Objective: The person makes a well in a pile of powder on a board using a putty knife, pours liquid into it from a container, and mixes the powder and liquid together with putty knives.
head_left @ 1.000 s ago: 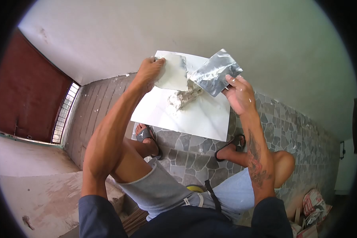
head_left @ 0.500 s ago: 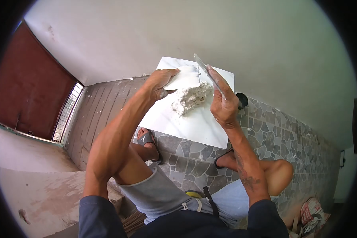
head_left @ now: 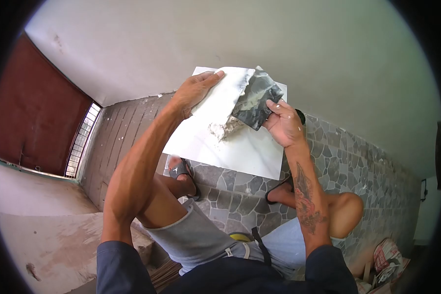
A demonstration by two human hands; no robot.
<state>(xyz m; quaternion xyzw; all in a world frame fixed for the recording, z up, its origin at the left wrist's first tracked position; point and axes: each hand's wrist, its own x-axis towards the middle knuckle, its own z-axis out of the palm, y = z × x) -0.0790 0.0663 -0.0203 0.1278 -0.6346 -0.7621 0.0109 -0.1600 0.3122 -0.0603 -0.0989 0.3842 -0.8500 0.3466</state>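
Note:
My left hand (head_left: pixel 197 93) grips a flat white plate (head_left: pixel 223 93) by its left edge, the thumb on top. Smears of grey show along the plate's right edge. In my right hand (head_left: pixel 285 122) is a thin, shiny grey sheet (head_left: pixel 259 100), pinched at its lower right corner. The sheet's left edge meets or overlaps the white plate's right edge. Under both lies a lumpy whitish heap (head_left: pixel 223 130), partly hidden, on a white marbled board (head_left: pixel 220 153).
A dark round container (head_left: pixel 301 116) sits just past the board's right edge. The wall (head_left: pixel 230 34) rises behind the board. My sandalled feet are on the stone-patterned floor (head_left: pixel 235 203). A red-and-white sack (head_left: pixel 388 257) lies at lower right.
The grey sheet turned edge-on over the heap, then swung back to show its face beside the white plate. The plate is tilted differently, and both hands shifted slightly.

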